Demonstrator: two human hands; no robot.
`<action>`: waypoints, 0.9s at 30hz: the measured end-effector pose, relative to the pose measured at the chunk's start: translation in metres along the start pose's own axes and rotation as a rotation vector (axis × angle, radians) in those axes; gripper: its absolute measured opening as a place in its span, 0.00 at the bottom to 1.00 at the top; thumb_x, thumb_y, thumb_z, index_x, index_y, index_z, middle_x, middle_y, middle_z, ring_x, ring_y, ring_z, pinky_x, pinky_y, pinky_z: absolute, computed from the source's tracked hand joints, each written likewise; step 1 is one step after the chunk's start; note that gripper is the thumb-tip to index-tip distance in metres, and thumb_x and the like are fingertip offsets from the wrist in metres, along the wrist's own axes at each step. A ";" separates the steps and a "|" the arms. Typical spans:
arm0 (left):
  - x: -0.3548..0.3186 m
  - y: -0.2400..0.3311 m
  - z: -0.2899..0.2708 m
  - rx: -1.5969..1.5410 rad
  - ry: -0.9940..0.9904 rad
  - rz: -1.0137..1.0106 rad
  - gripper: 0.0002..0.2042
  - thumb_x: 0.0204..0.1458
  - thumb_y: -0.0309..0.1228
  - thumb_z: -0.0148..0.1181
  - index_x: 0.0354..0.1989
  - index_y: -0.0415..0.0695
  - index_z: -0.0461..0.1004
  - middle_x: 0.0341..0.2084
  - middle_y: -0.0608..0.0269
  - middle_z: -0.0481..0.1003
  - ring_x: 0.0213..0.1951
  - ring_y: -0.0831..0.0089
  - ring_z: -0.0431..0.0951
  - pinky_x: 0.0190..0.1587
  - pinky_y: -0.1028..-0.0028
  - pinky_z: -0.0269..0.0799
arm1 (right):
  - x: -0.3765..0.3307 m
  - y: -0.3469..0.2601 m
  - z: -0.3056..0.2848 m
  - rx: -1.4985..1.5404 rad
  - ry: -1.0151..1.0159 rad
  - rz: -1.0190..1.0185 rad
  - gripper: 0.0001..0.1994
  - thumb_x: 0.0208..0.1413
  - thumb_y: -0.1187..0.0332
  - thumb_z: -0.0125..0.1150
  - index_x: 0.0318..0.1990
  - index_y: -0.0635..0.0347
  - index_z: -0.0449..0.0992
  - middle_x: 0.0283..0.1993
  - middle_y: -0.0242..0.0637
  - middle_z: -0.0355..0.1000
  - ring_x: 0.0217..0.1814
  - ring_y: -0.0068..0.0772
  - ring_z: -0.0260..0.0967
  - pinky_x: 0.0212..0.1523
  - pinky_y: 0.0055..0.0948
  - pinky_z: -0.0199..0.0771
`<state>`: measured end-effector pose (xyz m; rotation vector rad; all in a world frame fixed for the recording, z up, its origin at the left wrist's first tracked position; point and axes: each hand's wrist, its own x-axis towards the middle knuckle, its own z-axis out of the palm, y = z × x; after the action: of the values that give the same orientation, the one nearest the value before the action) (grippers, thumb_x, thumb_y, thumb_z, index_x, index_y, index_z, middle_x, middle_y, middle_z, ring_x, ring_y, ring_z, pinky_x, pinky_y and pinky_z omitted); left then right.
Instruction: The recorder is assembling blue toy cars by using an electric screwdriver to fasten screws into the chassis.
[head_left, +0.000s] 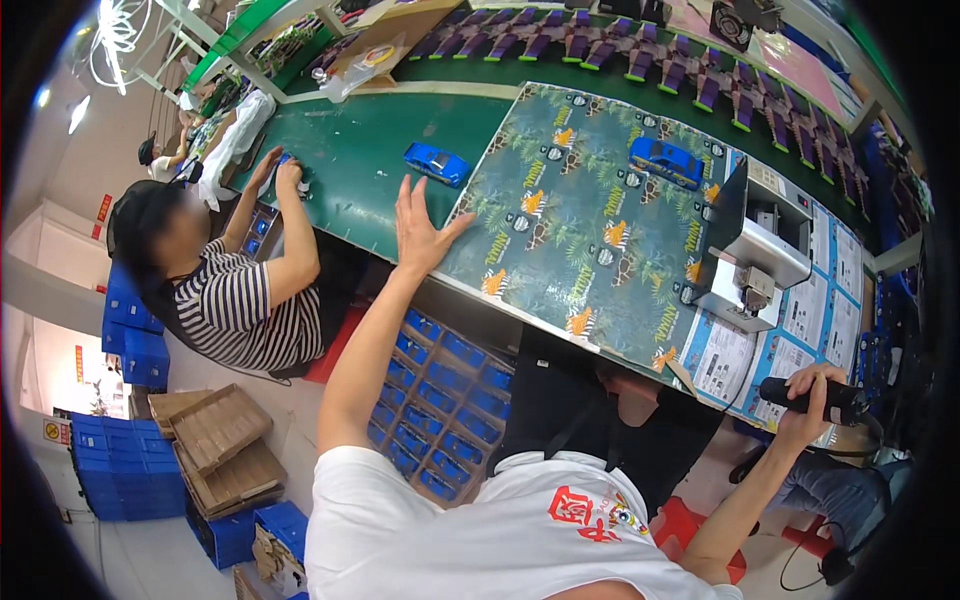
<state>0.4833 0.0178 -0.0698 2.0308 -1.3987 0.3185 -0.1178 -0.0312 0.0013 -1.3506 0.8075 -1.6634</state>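
Indoors, blue car on green table.

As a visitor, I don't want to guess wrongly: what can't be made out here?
Head view: middle of the black tool, covered by the right grip.
Head view: far end of the tray, hidden under the table.
Head view: blue thing at the co-worker's hands, partly covered, too small to identify.

We see bright, even light, lamps glaring at upper left, and shadow beneath the counter. Fisheye distortion bends straight edges outward, blackness rings our view, and distant background looks soft.
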 end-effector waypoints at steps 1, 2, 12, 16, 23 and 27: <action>0.010 -0.002 -0.002 0.013 0.026 0.071 0.50 0.38 0.52 0.77 0.67 0.40 0.58 0.67 0.37 0.54 0.66 0.42 0.58 0.66 0.51 0.57 | -0.002 -0.001 0.000 -0.010 -0.001 0.005 0.06 0.59 0.74 0.58 0.35 0.61 0.66 0.24 0.33 0.63 0.21 0.24 0.60 0.29 0.26 0.66; 0.030 -0.006 -0.002 0.024 0.052 0.143 0.50 0.37 0.52 0.77 0.67 0.41 0.59 0.67 0.37 0.54 0.66 0.41 0.59 0.66 0.51 0.58 | -0.002 0.000 0.003 -0.026 0.024 -0.008 0.06 0.59 0.74 0.59 0.36 0.62 0.67 0.24 0.33 0.63 0.20 0.24 0.60 0.29 0.26 0.66; 0.096 0.001 0.010 0.305 -0.222 0.431 0.34 0.35 0.62 0.71 0.35 0.41 0.75 0.33 0.55 0.74 0.43 0.53 0.73 0.52 0.57 0.66 | -0.012 -0.005 0.014 -0.027 0.109 -0.010 0.08 0.59 0.74 0.59 0.41 0.63 0.67 0.26 0.34 0.66 0.23 0.25 0.64 0.34 0.30 0.71; 0.062 0.052 0.009 -0.101 -0.163 0.158 0.28 0.40 0.57 0.72 0.27 0.39 0.76 0.26 0.56 0.75 0.30 0.58 0.77 0.36 0.66 0.72 | -0.016 -0.006 0.006 -0.075 0.104 -0.024 0.08 0.61 0.73 0.57 0.44 0.62 0.66 0.26 0.34 0.65 0.25 0.25 0.65 0.36 0.30 0.71; 0.019 0.167 0.009 -1.882 -0.708 -0.828 0.49 0.43 0.82 0.33 0.44 0.43 0.73 0.31 0.58 0.76 0.32 0.62 0.78 0.37 0.56 0.79 | -0.029 -0.006 0.006 -0.218 0.154 -0.061 0.28 0.60 0.72 0.58 0.67 0.66 0.58 0.51 0.43 0.71 0.51 0.37 0.73 0.60 0.38 0.69; -0.016 0.196 0.033 -2.087 -0.883 -0.848 0.51 0.40 0.83 0.31 0.44 0.42 0.73 0.34 0.56 0.77 0.35 0.61 0.79 0.38 0.54 0.80 | -0.061 0.010 0.002 -0.299 0.205 -0.036 0.29 0.61 0.76 0.56 0.68 0.68 0.55 0.60 0.46 0.66 0.63 0.38 0.65 0.66 0.41 0.63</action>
<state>0.2951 -0.0355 -0.0314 0.5330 -0.3306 -1.7569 -0.1090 0.0181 -0.0344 -1.4151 1.1966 -1.7814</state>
